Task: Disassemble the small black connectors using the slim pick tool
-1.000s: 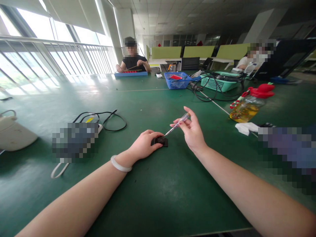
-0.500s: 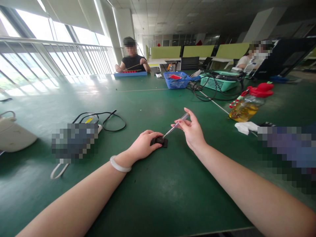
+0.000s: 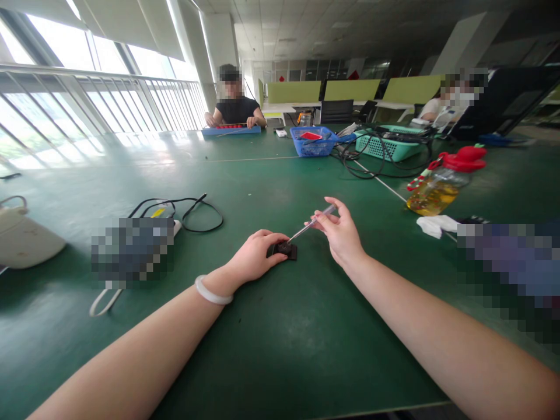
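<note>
A small black part [image 3: 287, 251] lies on the green table [image 3: 271, 344], gripped at its left end between the thumb and fingers of my left hand [image 3: 256, 255]. My right hand [image 3: 343, 233] holds a thin screwdriver [image 3: 312, 222] by its clear handle, slanted down to the left. The metal tip meets the top of the black part, close to my left fingertips. Fine detail on the part is too small to tell.
A black cable [image 3: 214, 216] lies left, near a blurred object. Across the table are a blue basket [image 3: 312, 146], a green basket [image 3: 389, 153] with cables, and a person at a blue tray [image 3: 231, 132]. A red-lidded bottle [image 3: 433, 195] stands right, beside white tissue [image 3: 433, 226].
My right index finger has come down slightly onto the end of the screwdriver handle. The person across the table has lowered a hand to the blue tray. My left hand stays in place.
</note>
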Demonstrator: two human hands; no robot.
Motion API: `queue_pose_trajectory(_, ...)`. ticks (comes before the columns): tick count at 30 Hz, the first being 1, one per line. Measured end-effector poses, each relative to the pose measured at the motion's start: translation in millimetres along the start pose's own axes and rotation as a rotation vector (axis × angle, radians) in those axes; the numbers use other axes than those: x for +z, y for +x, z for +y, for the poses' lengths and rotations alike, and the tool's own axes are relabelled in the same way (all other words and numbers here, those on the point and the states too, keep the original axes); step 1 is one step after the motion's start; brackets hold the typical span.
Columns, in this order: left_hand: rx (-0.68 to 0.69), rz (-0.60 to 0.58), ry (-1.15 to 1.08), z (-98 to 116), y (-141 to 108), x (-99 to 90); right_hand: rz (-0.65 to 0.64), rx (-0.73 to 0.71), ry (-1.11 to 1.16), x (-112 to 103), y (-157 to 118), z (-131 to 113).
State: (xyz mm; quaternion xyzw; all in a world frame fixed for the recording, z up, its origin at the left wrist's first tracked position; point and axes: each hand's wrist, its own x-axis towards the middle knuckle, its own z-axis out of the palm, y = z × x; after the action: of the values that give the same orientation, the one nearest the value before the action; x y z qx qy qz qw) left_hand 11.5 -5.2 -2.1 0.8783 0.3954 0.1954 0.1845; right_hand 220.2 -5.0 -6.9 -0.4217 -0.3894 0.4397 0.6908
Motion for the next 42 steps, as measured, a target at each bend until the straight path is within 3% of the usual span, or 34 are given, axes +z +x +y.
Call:
queue_pose_trajectory(10, 0.006, 0.007, 0.007, 0, 0, 0.8, -0.076, -0.176, -0.158, 3, -9, -2)
queue_pose_trajectory(28, -0.005, -0.001, 0.000, 0, 1, -0.2, -0.029, -0.252, -0.174, 4, -12, -5)
queue_pose_trajectory(42, -0.016, 0.001, -0.008, 1, 1, -0.5, -0.093, -0.246, -0.205, 4, -13, -8)
